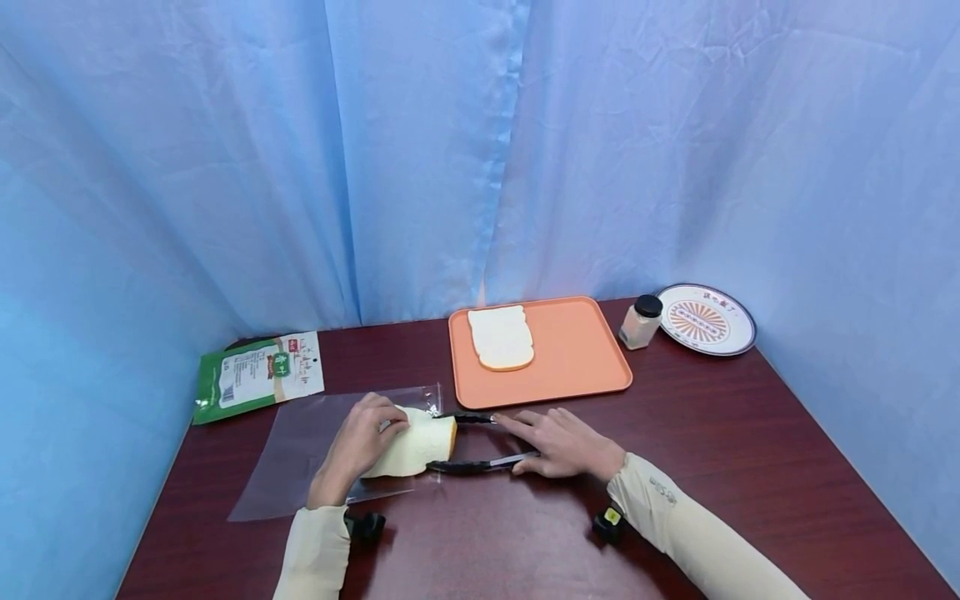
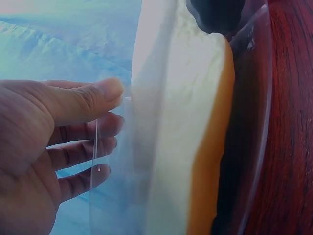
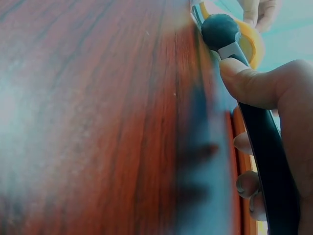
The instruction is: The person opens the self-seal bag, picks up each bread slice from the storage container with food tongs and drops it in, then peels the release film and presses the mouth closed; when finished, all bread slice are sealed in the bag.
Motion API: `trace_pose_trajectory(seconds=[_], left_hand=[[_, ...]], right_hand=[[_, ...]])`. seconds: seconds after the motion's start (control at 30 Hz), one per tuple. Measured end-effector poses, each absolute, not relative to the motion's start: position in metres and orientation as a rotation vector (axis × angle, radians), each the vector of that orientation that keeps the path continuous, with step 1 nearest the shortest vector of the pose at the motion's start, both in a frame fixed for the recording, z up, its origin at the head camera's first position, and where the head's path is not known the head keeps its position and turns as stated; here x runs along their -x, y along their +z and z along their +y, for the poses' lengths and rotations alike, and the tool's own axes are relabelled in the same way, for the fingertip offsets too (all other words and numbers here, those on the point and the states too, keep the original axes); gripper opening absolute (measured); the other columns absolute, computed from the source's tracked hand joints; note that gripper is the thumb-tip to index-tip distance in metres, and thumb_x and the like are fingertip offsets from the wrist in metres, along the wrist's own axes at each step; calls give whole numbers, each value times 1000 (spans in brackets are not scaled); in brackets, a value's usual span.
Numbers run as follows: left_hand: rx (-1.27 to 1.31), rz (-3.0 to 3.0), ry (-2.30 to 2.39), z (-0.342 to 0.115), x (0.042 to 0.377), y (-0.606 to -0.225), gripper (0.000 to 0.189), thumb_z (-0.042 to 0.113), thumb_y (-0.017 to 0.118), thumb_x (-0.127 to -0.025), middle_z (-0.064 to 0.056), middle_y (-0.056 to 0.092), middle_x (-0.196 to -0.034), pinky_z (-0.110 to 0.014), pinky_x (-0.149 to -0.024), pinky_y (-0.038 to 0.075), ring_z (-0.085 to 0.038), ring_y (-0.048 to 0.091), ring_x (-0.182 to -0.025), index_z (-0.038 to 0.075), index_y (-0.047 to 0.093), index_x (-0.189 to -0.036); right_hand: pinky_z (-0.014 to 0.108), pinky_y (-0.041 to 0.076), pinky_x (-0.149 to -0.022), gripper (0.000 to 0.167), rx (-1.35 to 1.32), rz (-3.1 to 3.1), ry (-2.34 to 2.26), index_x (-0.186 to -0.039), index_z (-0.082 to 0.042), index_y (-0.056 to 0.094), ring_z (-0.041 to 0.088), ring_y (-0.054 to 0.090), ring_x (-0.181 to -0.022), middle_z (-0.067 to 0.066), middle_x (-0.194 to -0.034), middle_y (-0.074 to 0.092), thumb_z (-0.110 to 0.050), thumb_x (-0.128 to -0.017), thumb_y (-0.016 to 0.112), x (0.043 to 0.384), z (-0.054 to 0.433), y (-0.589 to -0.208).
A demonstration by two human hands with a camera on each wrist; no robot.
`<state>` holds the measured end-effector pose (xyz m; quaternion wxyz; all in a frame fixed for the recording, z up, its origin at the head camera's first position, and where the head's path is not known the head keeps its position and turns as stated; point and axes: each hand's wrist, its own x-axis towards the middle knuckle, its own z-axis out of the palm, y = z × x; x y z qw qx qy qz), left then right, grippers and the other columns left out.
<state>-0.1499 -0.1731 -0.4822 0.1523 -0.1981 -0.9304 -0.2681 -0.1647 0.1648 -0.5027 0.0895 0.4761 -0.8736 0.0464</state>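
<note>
A slice of bread (image 1: 420, 448) with an orange-brown crust lies partly inside a clear plastic bag (image 1: 288, 467). My left hand (image 1: 367, 437) pinches the bag's film above the slice, thumb over fingers; the film (image 2: 115, 196) crosses the fingers in the left wrist view. My right hand (image 1: 564, 446) grips black tongs (image 1: 459, 467), with thumb on one arm and fingers at the other. Spread apart, the rounded black tongs tips (image 3: 220, 32) stand at the two sides of the slice's crust end, by the bag's mouth.
An orange tray (image 1: 570, 358) behind my hands bears another bread slice (image 1: 501, 337). To its right stand a black-lidded jar (image 1: 639, 325) and a white patterned plate (image 1: 738, 329). A green and white packet (image 1: 258, 375) lies at the left. Blue curtains (image 1: 420, 167) enclose the dark red table (image 1: 720, 467).
</note>
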Motion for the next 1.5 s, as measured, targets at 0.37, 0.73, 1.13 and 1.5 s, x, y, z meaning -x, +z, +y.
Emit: trace_pose_trajectory(seconds=[0.37,0.73,1.13,1.5], left_hand=[[569,-2666,-791,-173,150,-481,5,8,82,-79,0,70,-79,-35,-74,52,-17,60,-84,12,78,-79],[612,-2646,-790,-173,149,-481,6,8,82,-78,1,68,-75,-32,-72,50,-16,58,-81,11,77,-78],[560,-2671,-776,-173,148,-480,5,11,82,-79,1,69,-78,-31,-70,50,-15,58,-79,12,77,-79],[566,-2664,-761,-170,148,-481,6,11,83,-79,2,68,-77,-30,-68,49,-14,57,-77,13,77,-79]], right_hand=[[29,46,-53,77,-1409,-2586,150,-149,-14,47,9,46,-51,6,-118,70,-59,-89,65,167,159,-502],[28,45,-52,76,-1433,-2559,105,-149,-13,48,8,44,-51,6,-119,70,-59,-90,64,171,152,-503],[28,48,-57,76,-1415,-2621,102,-151,-14,44,11,55,-59,6,-117,70,-58,-93,61,172,148,-504],[26,45,-56,77,-1386,-2669,166,-153,-15,42,7,44,-56,5,-113,70,-58,-92,62,170,146,-506]])
